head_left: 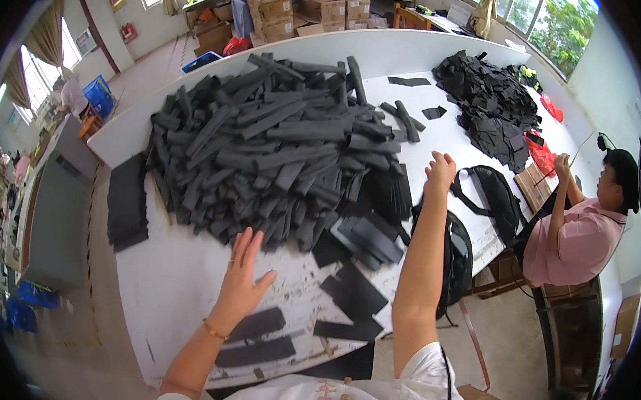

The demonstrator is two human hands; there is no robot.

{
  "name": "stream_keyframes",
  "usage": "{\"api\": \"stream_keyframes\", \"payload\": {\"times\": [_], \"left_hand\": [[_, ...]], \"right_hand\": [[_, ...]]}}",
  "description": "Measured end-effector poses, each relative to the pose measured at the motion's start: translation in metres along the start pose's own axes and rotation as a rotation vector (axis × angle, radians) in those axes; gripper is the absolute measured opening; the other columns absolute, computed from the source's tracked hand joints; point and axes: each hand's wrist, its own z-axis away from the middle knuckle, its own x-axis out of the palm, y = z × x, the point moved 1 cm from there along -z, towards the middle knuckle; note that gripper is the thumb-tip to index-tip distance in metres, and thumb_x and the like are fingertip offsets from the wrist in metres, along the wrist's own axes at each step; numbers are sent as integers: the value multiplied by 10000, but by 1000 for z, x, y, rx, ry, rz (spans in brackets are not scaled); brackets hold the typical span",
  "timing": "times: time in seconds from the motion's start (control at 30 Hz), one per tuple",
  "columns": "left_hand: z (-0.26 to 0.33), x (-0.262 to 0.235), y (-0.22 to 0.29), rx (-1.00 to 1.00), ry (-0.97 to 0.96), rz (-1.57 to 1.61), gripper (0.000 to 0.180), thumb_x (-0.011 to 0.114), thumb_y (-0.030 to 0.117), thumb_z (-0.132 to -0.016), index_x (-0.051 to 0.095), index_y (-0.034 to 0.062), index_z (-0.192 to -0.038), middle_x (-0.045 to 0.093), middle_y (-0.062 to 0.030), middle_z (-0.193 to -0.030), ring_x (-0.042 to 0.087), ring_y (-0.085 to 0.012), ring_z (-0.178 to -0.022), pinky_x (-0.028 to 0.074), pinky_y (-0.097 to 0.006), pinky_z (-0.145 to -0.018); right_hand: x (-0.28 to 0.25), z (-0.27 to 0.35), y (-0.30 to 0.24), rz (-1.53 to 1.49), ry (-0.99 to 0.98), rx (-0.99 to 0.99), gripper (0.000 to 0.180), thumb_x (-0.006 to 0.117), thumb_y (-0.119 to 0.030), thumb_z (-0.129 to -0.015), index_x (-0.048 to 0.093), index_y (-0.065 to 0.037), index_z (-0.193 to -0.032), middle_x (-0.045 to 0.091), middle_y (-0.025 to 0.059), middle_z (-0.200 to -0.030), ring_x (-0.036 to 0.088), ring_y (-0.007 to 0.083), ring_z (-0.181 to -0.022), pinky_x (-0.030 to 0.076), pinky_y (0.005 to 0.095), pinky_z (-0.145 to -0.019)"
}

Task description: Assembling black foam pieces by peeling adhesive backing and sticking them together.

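A big heap of black strips point(274, 152), many of them rolled or folded, covers the middle of the white table point(172, 280). My left hand point(243, 276) hovers by the heap's near edge, fingers spread, holding nothing. Below it lie two flat black strips point(256, 352) near the table's front edge. My right arm reaches farther out; the right hand point(441, 170) is over the area right of the heap, fingers loosely bent and with nothing visible in them. Between the hands are a slanted stack of dark strips point(366, 241) and several loose flat black pieces point(354, 292).
A neat black stack point(126, 203) sits at the table's left edge. Two black backpacks point(455, 254) point(498, 198) are along the right side. Beyond them is a pile of small black pieces point(489, 104). A person in pink point(573, 241) sits at the right, hands raised.
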Motion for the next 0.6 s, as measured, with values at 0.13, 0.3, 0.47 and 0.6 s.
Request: {"api": "stream_keyframes", "payload": {"times": [0.13, 0.3, 0.47, 0.6], "left_hand": [[-93, 33, 31, -91, -177, 681, 755, 724, 150, -868, 305, 34, -1485, 366, -164, -1508, 436, -292, -1345, 410, -388, -1057], [-182, 75, 55, -521, -276, 1398, 806, 690, 211, -919, 189, -10, -1510, 354, -220, -1480, 481, -309, -1283, 463, -384, -1009], [-247, 121, 69, -841, -202, 1638, 1040, 746, 311, -869, -2, 35, -1536, 254, -225, -1526, 419, -428, -1299, 497, -477, -952], [-284, 144, 82, -920, -145, 1571, 1131, 772, 415, -823, -56, 154, -1548, 159, -248, -1524, 341, -462, -1343, 481, -576, -951]], "right_hand": [[29, -109, 37, 506, -19, -273, 700, 702, -279, -799, 438, 44, -1361, 557, 274, -1245, 548, 367, -1150, 412, 433, -1003], [72, -163, 51, 1002, -145, -408, 861, 566, -617, -852, 353, -61, -1474, 431, 291, -1408, 391, 463, -1311, 324, 566, -1069], [75, -218, 65, 1084, -191, -285, 902, 473, -696, -868, 305, -82, -1507, 371, 303, -1462, 332, 482, -1357, 264, 572, -1107], [98, -232, 84, 922, -538, -273, 796, 387, -658, -930, 398, -67, -1463, 483, 273, -1395, 390, 403, -1357, 289, 454, -1125]]}}
